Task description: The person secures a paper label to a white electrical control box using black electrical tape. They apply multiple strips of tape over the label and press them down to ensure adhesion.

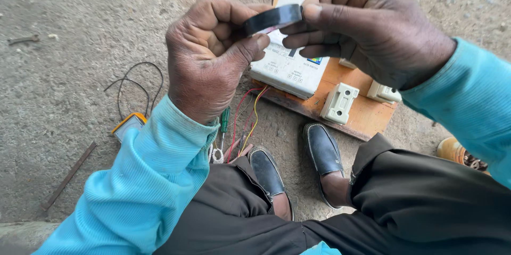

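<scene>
i see both hands raised over the floor, the left hand and right hand each with its grip clamped on a black tape roll held edge-on between them at about 12 o'clock. below it, toward 1 o'clock, a wooden board lies on the concrete floor carrying a white meter box and white fuse blocks, with coloured wires running to 6 o'clock beside a green screwdriver.

Sleeves: turquoise, finely ribbed, long.
Trousers: dark, perhaps brown.
Shoes: black, slip-on, leather-like, scuffed.
Hands: bare.
</scene>
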